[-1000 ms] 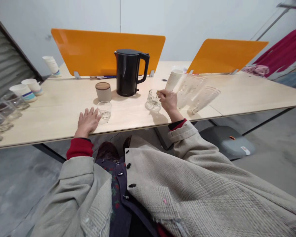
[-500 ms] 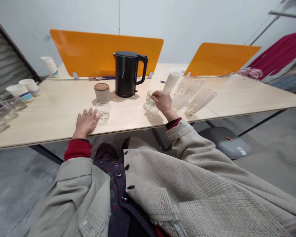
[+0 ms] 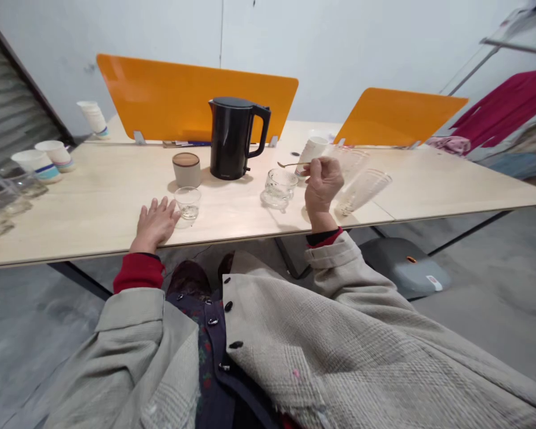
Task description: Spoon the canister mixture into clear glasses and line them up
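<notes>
Head view: right hand (image 3: pixel 324 183) pinches one spoon (image 3: pixel 293 164); left hand (image 3: pixel 156 223), released, lies near the surface's front edge (image 3: pixel 232 232) beside one glass (image 3: pixel 188 204).

"What sort of place is this?"

"A makeshift office, by the orange dividers (image 3: pixel 196 86) clamped along a long pale desk (image 3: pixel 93 214)."

"The floor (image 3: pixel 22 333) looks like concrete, though."

"Yes, and that ribbed shutter (image 3: pixel 4 101) at the left suits a garage or workshop."

"And the kettle (image 3: pixel 230 143) and paper cups (image 3: pixel 36 165)?"

"More like a break table. With clothes (image 3: pixel 513 104) near a rail (image 3: pixel 518 47) at the right, I can't settle on one kind."
</notes>
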A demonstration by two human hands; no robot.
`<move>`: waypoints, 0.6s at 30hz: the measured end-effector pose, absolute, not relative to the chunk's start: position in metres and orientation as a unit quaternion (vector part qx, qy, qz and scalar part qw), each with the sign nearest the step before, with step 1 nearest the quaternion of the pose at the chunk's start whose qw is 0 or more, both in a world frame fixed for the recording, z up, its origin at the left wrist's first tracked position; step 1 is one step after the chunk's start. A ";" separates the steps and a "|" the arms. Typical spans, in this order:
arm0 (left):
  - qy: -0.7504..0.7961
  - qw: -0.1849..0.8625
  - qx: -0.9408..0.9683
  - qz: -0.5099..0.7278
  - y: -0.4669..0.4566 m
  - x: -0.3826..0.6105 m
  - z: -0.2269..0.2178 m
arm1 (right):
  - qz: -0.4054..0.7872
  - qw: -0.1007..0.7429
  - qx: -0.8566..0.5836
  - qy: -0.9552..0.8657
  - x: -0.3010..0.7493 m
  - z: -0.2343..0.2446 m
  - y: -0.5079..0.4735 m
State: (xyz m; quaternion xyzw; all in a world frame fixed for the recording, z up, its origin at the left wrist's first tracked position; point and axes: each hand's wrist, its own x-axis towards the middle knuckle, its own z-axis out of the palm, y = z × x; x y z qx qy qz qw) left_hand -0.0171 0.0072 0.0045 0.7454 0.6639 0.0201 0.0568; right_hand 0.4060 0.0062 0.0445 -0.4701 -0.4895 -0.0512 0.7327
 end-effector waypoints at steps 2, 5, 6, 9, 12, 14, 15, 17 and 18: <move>0.665 0.056 0.744 0.017 0.006 -0.017 0.005 | -0.034 0.755 -0.424 -0.499 0.396 0.049 0.000; 0.666 0.053 0.744 0.016 0.005 -0.016 0.006 | -0.025 0.753 -0.399 -0.523 0.369 0.054 -0.014; 0.666 0.052 0.744 0.015 0.004 -0.016 0.006 | -0.024 0.748 -0.393 -0.535 0.359 0.054 -0.018; 0.666 0.051 0.744 0.014 0.003 -0.015 0.006 | -0.010 0.734 -0.364 -0.573 0.328 0.053 -0.028; 0.666 0.055 0.743 0.016 0.003 -0.015 0.004 | 0.021 0.719 -0.339 -0.606 0.300 0.051 -0.029; 0.665 0.060 0.744 0.017 0.003 -0.016 0.003 | 0.045 0.702 -0.333 -0.628 0.283 0.049 -0.026; 0.665 0.060 0.745 0.018 0.003 -0.016 0.003 | 0.056 0.690 -0.330 -0.641 0.275 0.048 -0.023; 0.662 0.058 0.747 0.019 0.003 -0.016 0.002 | 0.073 0.661 -0.322 -0.674 0.258 0.047 -0.018; 0.661 0.057 0.748 0.020 0.003 -0.016 0.002 | 0.078 0.643 -0.318 -0.692 0.250 0.046 -0.015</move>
